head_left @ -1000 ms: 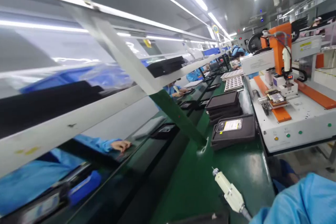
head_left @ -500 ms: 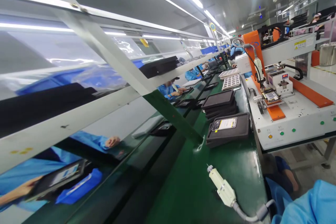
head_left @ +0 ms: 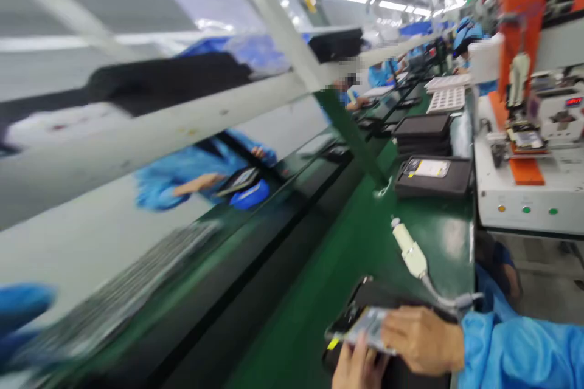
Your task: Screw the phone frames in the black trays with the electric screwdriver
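Note:
At the lower right is an opened phone point(head_left: 369, 323) with a silver-white panel and a yellow tab, tilted over a black tray point(head_left: 387, 293). My left hand point(head_left: 358, 368) comes up from the bottom edge, with its fingers closed on the phone's near edge. From the right, my right hand point(head_left: 422, 337), in a blue sleeve, has its bent fingers closed on the panel's right side. Blur hides the exact finger contact. A cream electric screwdriver point(head_left: 409, 250) lies on the green bench just beyond both hands, its cable trailing right.
Further along the green bench point(head_left: 292, 328) a second opened phone point(head_left: 431, 168) rests on black trays, with a tray stack point(head_left: 422, 134) behind. An orange-and-white machine point(head_left: 524, 206) stands at right. A slanted green post point(head_left: 353, 137) rises at the centre. Co-workers in blue sit across the line.
The view has swung down and left-to-right positions have shifted. Both my hands, the opened phone and the black tray beneath it have come into view at the bottom.

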Demonstrator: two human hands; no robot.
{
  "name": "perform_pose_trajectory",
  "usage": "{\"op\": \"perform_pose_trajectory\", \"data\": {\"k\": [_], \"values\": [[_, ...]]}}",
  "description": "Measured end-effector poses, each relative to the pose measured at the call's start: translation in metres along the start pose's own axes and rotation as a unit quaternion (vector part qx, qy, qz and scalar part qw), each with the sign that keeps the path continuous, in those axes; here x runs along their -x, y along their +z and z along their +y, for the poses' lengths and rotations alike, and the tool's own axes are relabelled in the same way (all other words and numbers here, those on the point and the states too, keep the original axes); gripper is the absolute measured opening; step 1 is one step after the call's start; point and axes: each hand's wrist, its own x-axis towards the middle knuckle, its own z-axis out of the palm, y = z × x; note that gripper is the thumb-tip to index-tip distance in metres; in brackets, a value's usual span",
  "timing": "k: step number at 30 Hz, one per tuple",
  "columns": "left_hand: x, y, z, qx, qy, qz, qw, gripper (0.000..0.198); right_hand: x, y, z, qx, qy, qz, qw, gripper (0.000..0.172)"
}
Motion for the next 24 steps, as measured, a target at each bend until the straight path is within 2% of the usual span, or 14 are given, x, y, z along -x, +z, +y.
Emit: {"op": "perform_pose_trajectory", "data": {"k": [2, 4, 5, 7, 9, 10, 12, 15, 17, 20, 24], "values": [[0.006, 0.002, -0.012, 0.075, -0.024, -0.012, 0.997, 0.064, 0.011, -0.008, 0.0, -0.038, -0.044, -0.003, 0.998, 0.03], [0.007, 0.006, -0.019, 0.168, -0.021, -0.02, 0.985, 0.065, 0.02, -0.018, 0.004, -0.107, -0.042, 0.012, 0.993, 0.041], [0.007, 0.007, -0.022, 0.202, -0.011, -0.021, 0.979, 0.064, 0.023, -0.022, 0.006, -0.148, -0.017, 0.03, 0.988, 0.045], [0.005, 0.009, -0.026, 0.239, 0.012, -0.031, 0.971, 0.057, 0.027, -0.027, 0.011, -0.23, 0.08, 0.088, 0.966, 0.045], [0.005, 0.008, -0.028, 0.253, 0.031, -0.047, 0.966, 0.051, 0.026, -0.03, 0.013, -0.313, 0.202, 0.13, 0.919, 0.036], [0.006, 0.007, -0.029, 0.257, 0.036, -0.053, 0.964, 0.049, 0.024, -0.031, 0.012, -0.356, 0.255, 0.131, 0.889, 0.035], [0.007, 0.006, -0.029, 0.263, 0.041, -0.058, 0.962, 0.047, 0.018, -0.031, 0.012, -0.444, 0.335, 0.096, 0.826, 0.045], [0.007, 0.005, -0.029, 0.272, 0.042, -0.064, 0.959, 0.049, 0.01, -0.034, 0.015, -0.546, 0.391, 0.028, 0.74, 0.061], [0.007, 0.006, -0.028, 0.276, 0.041, -0.07, 0.958, 0.049, 0.007, -0.038, 0.018, -0.584, 0.406, -0.003, 0.703, 0.062], [0.009, 0.007, -0.028, 0.281, 0.043, -0.081, 0.955, 0.048, 0.007, -0.04, 0.02, -0.596, 0.414, -0.022, 0.687, 0.062], [0.013, 0.009, -0.03, 0.28, 0.05, -0.094, 0.954, 0.05, 0.013, -0.037, 0.017, -0.569, 0.414, 0.008, 0.711, 0.062]]}}
